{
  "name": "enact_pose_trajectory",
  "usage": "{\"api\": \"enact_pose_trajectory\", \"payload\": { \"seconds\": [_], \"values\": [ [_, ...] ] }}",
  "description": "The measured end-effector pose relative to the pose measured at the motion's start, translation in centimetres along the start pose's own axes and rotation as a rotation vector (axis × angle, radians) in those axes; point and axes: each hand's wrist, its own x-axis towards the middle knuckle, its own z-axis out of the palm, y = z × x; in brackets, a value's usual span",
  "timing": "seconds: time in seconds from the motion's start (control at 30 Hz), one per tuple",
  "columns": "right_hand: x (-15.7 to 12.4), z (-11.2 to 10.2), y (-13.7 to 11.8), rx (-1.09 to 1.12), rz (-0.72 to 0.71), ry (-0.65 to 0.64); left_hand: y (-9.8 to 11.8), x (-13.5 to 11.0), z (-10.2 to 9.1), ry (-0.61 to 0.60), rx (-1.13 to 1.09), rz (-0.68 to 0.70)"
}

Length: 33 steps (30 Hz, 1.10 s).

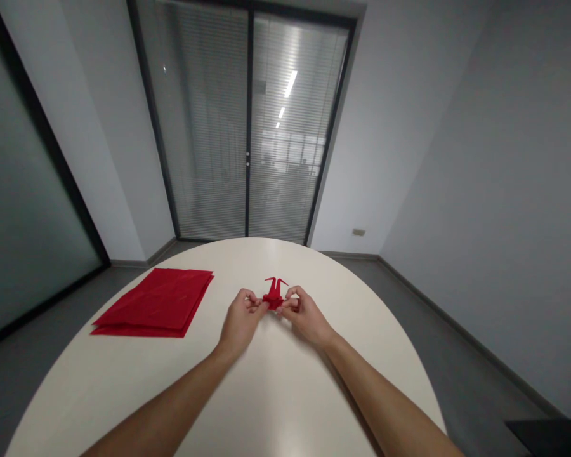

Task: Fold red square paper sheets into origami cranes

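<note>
We held a small red crane (275,293) between our two hands over the far middle of the white table (276,406). Our left hand (239,317) was closed on the crane's left side, the fingertips pinched together on the paper there. Our right hand (304,314) was closed on its right side in the same way, thumb and fingers pressed on the fold. The two hands sat just beside each other, with the crane bridging the gap between them. Two thin points of the paper stood up above our fingers, one bent over to the right at its tip. Whether the crane's underside touched the table we could not tell, since our fingers hid it.

Both forearms ran in from the near edge and met at the crane, bare to the edge of the view.

To the left of our hands, well apart from them, lay a flat stack of red sheets (158,303), squared up and turned at an angle to the table's edge. The table was round at its far end and pale, with a soft glare along the near middle.

Beyond the table stood a glass door (247,120) with closed blinds behind it, framed in dark metal. Grey walls (495,158) rose on the right, and a grey floor (438,330) ran around the table.
</note>
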Motion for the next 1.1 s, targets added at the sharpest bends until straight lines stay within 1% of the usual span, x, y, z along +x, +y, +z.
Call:
{"api": "enact_pose_trajectory", "payload": {
  "seconds": [0.2,0.37,0.43,0.5,0.57,0.63,0.77,0.87,0.97,1.1],
  "values": [
    [0.1,-0.5,0.1,-0.033,0.011,-0.002,-0.7,0.1,-0.3,-0.01,0.106,0.069],
    [0.1,-1.1,0.1,-0.188,-0.088,0.006,-0.9,0.3,-0.5,-0.032,0.165,0.108],
    [0.3,-1.3,0.4,-0.228,-0.098,0.026,-1.1,0.4,-0.6,-0.046,0.167,0.109],
    [0.6,-1.8,0.6,-0.269,-0.101,0.087,-1.3,0.4,-0.6,-0.041,0.184,0.117],
    [0.8,-2.7,0.8,-0.337,-0.115,0.201,-1.6,0.4,-0.7,-0.024,0.229,0.14],
    [1.0,-4.0,0.8,-0.454,-0.113,0.326,-1.8,0.3,-0.8,-0.018,0.287,0.166],
    [1.0,-7.1,0.4,-0.686,-0.059,0.575,-2.1,0.2,-1.0,-0.031,0.365,0.176],
    [1.0,-8.7,0.2,-0.877,0.019,0.703,-2.0,0.1,-1.0,-0.034,0.388,0.172],
    [1.1,-9.5,0.2,-1.032,0.137,0.77,-1.9,0.0,-0.9,-0.041,0.398,0.164],
    [1.6,-9.7,0.6,-1.203,0.327,0.763,-1.6,-0.1,-0.7,-0.04,0.411,0.145]
  ]
}}
